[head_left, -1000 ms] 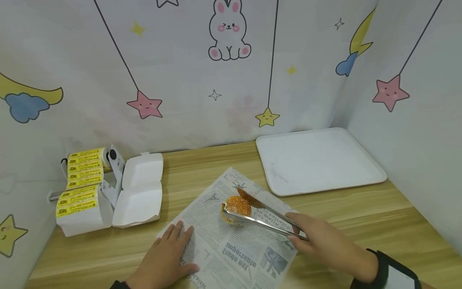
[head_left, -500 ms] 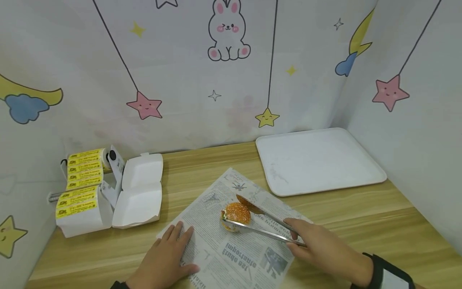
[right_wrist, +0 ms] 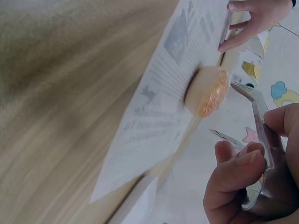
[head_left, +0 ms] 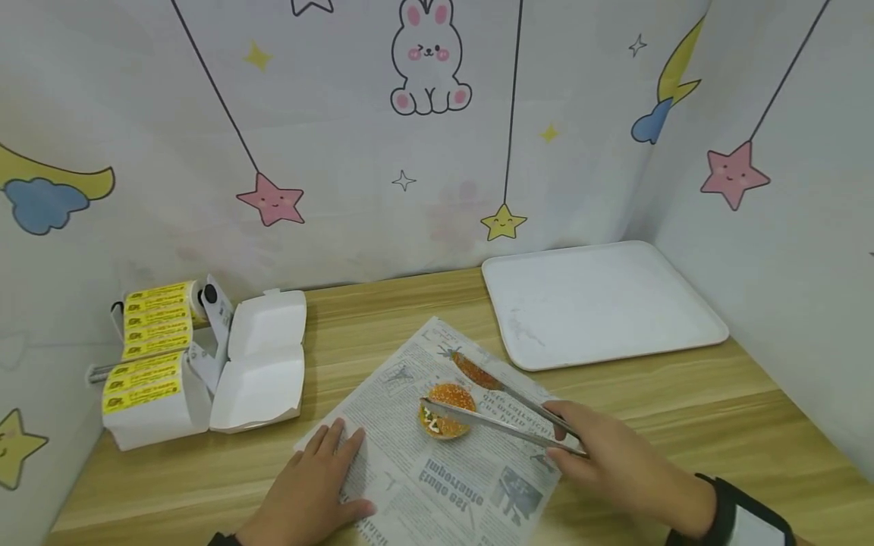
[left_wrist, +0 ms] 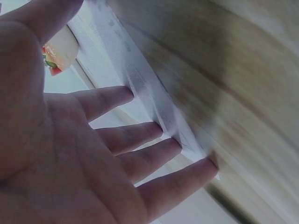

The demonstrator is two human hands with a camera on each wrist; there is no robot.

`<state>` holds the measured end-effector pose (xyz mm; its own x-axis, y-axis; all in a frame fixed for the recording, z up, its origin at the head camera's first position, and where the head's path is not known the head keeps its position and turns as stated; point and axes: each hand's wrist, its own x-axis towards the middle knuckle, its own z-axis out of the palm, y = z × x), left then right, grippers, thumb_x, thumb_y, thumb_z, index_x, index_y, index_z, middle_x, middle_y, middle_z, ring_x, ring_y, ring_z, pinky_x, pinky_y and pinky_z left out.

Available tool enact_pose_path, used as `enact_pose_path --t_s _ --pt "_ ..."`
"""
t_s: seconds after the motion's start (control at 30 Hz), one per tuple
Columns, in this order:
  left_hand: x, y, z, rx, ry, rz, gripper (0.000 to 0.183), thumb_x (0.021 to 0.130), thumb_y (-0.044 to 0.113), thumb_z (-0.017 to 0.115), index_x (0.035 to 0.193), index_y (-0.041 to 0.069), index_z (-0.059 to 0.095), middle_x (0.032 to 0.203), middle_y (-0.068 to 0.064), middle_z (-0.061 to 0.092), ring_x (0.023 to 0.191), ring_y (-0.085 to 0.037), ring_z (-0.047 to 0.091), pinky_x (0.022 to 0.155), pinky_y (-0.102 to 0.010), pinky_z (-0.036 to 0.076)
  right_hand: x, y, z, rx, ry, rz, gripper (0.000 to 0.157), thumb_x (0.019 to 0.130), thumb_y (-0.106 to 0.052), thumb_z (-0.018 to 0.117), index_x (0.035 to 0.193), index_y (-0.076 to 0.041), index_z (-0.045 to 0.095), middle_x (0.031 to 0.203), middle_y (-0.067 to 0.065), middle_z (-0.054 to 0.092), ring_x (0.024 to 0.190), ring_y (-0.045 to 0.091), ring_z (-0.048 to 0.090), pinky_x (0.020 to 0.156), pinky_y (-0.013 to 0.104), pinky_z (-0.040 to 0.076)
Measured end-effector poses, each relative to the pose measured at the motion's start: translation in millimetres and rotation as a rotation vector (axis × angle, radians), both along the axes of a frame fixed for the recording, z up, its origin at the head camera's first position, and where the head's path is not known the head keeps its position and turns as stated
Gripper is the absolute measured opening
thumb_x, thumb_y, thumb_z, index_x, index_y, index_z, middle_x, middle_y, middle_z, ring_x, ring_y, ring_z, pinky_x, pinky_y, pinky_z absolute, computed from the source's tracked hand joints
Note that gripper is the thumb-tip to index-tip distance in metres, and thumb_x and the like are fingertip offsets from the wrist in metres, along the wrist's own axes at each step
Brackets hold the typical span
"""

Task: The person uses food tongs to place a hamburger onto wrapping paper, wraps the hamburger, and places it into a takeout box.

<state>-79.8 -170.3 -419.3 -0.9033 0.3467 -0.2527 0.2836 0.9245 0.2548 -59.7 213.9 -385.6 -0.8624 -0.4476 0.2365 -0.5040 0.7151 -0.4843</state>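
A small hamburger (head_left: 454, 395) with a sesame bun lies on a sheet of newsprint-patterned paper (head_left: 437, 489). My right hand (head_left: 611, 459) grips metal tongs (head_left: 501, 426), their arms spread apart. From the head, one arm overlaps the bun and the other reaches past its far side. The right wrist view shows the tong tips off the burger (right_wrist: 208, 92). My left hand (head_left: 310, 481) rests with fingers spread on the left edge of the paper. In the left wrist view its fingertips (left_wrist: 154, 130) line that edge, with part of the burger (left_wrist: 63, 50) behind.
An open white takeaway box (head_left: 262, 387) stands at the back left, beside a dispenser with a roll of yellow labels (head_left: 153, 322). At the back right lies a white tray (head_left: 601, 303). Patterned walls border the wooden table (head_left: 683, 394).
The burger has shifted slightly toward me on the paper. Since then the tongs have spread wider and come off it, while the left hand has stayed in place.
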Motion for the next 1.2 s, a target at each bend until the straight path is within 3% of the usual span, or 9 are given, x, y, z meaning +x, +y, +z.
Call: enact_pose_path --t_s 0.1,0.27,0.43,0.6,0.7,0.9,1.03,1.2 --pt "-0.2 0 -1.1 0.001 0.003 -0.004 0.101 0.064 0.066 0.069 0.141 0.004 0.047 0.146 -0.029 0.036 0.131 -0.05 0.033 0.094 -0.07 0.033 -5.1 6 10.7 -0.047 -0.003 -0.019 0.043 0.088 -0.023 0.066 0.126 -0.007 0.054 0.091 -0.007 0.055 0.064 0.0 0.048 0.049 0.019 0.045" --pt "-1.0 0 -1.0 -0.003 -0.01 0.002 0.102 0.064 0.067 0.068 0.142 0.005 0.046 0.147 -0.029 0.035 0.131 -0.05 0.032 0.095 -0.07 0.032 -21.6 27 30.1 -0.036 0.062 -0.105 0.038 0.09 -0.023 0.063 0.124 -0.008 0.054 0.073 -0.01 0.048 0.047 -0.003 0.031 0.035 0.017 0.033" --pt "-1.4 0 0.6 -0.007 -0.007 0.004 0.101 0.065 0.066 0.068 0.142 0.005 0.046 0.147 -0.03 0.035 0.131 -0.051 0.031 0.095 -0.07 0.032 -44.8 64 37.5 0.016 0.053 -0.263 0.042 0.096 -0.028 0.055 0.125 0.002 0.048 0.073 0.0 0.05 0.052 0.005 0.04 0.039 0.024 0.038" --pt "-0.3 0 0.3 -0.01 0.001 0.0 0.099 0.065 0.065 0.069 0.14 0.004 0.047 0.145 -0.031 0.036 0.13 -0.051 0.032 0.094 -0.069 0.034 -67.7 108 22.8 0.062 0.025 -0.392 0.055 0.097 -0.032 0.051 0.127 0.014 0.043 0.089 0.019 0.059 0.066 0.02 0.053 0.052 0.034 0.045" --pt "-0.3 0 -0.2 -0.011 -0.002 0.003 0.1 0.065 0.066 0.068 0.14 0.004 0.047 0.146 -0.031 0.035 0.13 -0.052 0.032 0.094 -0.07 0.033 -74.6 132 11.7 0.074 -0.008 -0.442 0.057 0.098 -0.031 0.05 0.126 0.018 0.041 0.095 0.027 0.058 0.069 0.026 0.053 0.055 0.036 0.044" --pt "-1.5 1 -1.0 -0.014 0.002 -0.001 0.101 0.064 0.066 0.068 0.14 0.004 0.047 0.145 -0.032 0.036 0.129 -0.053 0.032 0.093 -0.07 0.033 -77.8 159 1.0 0.101 -0.116 -0.5 0.063 0.1 -0.035 0.042 0.125 0.022 0.036 0.083 0.021 0.055 0.06 0.021 0.049 0.047 0.032 0.041" --pt "-1.4 1 -0.9 -0.018 0.005 0.0 0.1 0.064 0.065 0.069 0.14 0.003 0.048 0.144 -0.032 0.037 0.129 -0.052 0.033 0.092 -0.07 0.034 -78.6 164 -6.5 0.132 -0.122 -0.507 0.063 0.1 -0.035 0.042 0.122 0.024 0.039 0.072 0.013 0.054 0.052 0.018 0.048 0.042 0.032 0.04" --pt "-1.9 1 -1.9 -0.016 0.008 -0.001 0.101 0.063 0.066 0.069 0.14 0.003 0.048 0.145 -0.032 0.036 0.129 -0.053 0.033 0.093 -0.07 0.033 -80.3 164 -18.6 0.117 -0.16 -0.517 0.063 0.101 -0.034 0.041 0.121 0.025 0.038 0.076 0.016 0.054 0.057 0.02 0.051 0.045 0.032 0.042"
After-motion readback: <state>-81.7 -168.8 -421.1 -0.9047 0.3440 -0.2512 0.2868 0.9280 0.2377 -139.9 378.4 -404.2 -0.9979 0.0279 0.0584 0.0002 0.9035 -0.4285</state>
